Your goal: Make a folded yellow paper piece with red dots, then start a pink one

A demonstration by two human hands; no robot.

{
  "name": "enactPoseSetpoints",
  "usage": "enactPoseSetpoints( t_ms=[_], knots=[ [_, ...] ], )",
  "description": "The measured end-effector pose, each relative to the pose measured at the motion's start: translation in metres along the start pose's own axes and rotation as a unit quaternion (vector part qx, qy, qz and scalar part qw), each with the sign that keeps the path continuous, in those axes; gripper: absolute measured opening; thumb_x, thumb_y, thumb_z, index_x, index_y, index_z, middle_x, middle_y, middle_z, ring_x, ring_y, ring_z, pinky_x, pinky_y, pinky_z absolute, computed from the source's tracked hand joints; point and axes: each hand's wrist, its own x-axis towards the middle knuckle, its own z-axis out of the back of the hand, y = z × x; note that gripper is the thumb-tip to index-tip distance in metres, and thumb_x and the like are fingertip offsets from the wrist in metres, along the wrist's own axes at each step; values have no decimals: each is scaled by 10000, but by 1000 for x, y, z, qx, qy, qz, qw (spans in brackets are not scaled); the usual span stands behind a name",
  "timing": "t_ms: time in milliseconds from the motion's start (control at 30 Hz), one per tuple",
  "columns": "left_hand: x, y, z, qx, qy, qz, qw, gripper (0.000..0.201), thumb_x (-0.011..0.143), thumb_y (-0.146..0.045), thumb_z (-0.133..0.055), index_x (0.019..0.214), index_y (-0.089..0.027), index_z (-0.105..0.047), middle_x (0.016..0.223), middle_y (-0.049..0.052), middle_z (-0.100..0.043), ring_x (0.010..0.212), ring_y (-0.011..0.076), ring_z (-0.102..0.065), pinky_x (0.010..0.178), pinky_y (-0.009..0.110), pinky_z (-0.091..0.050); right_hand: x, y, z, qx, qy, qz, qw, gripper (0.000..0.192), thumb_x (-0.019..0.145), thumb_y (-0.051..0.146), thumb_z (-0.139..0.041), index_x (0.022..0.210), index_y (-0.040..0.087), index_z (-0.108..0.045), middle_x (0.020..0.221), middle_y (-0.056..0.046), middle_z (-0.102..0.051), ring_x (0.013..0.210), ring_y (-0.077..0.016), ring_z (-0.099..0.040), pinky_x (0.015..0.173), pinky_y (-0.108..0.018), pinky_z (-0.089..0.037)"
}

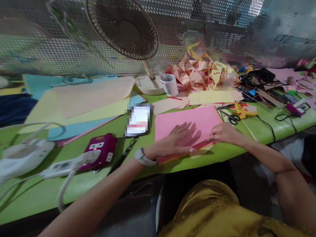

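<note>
Partly hidden: pink sheet [195, 121] under left hand [181, 136].

No legible text or labels.

- I see matt pink paper [190, 123] lying smooth under my left hand [179, 140] and right hand [223, 133].
- The counter [37, 194] looks like smooth green laminate with a dull sheen.
- The scissors [230, 117] have shiny metal blades and dark plastic handles.
- The cup [170, 85] looks glossy white, ceramic or plastic; I cannot tell which.
- The back wall [61, 49] is perforated metal sheet.
- The power strip [66, 164] is smooth white plastic.
</note>
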Motion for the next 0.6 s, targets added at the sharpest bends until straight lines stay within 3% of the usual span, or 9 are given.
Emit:
enactPoseSetpoints(
  t_ms=[100,200,267,400,500,600],
  knots=[
    [-1,-16,-3,-11,27,-4,1000,642,955,-567,-504,1533,-317,-377,1612,95,-368,1510,303,-272,1194,551,-254,3,7,1,-19,0,-4,1000,373,926,427,-638,676,157,-698,638,-10,-662,598,-119,-530,582,-264,-253],
    [0,-24,-4,-39,-6,-20,999,398,1017,-383,-443,1372,-284,-595,1475,90,-559,1382,268,-491,1171,516,-338,5,18,5,-72,-30,56,995,385,950,405,-616,664,154,-672,655,-38,-670,646,-135,-562,614,-268,-287],
    [0,-24,-4,-81,-30,-34,996,366,1028,-347,-409,1265,-260,-673,1354,78,-661,1258,239,-606,1124,464,-420,3,23,13,-77,-60,79,992,434,959,467,-588,676,153,-685,670,-58,-686,669,-149,-593,637,-273,-323],
    [-10,-18,-2,-186,-102,2,977,397,1011,-426,-433,1162,-189,-714,1160,110,-748,1054,234,-701,923,369,-557,3,10,41,63,-132,32,989,494,870,639,-619,910,165,-753,868,-86,-750,795,-186,-671,719,-281,-438],
    [-18,-10,3,-238,-114,43,964,394,993,-451,-460,1006,-174,-740,952,88,-768,849,206,-709,749,306,-574,11,-15,52,210,-140,6,968,649,728,676,-736,1137,173,-700,1026,-96,-733,896,-203,-671,745,-292,-487],
    [-24,-3,7,-258,-104,62,958,390,967,-478,-494,927,-184,-746,869,73,-762,795,197,-702,741,313,-582,21,-31,47,264,-82,-16,961,572,720,672,-731,945,147,-703,878,-64,-704,784,-170,-619,682,-275,-460]
  ],
)
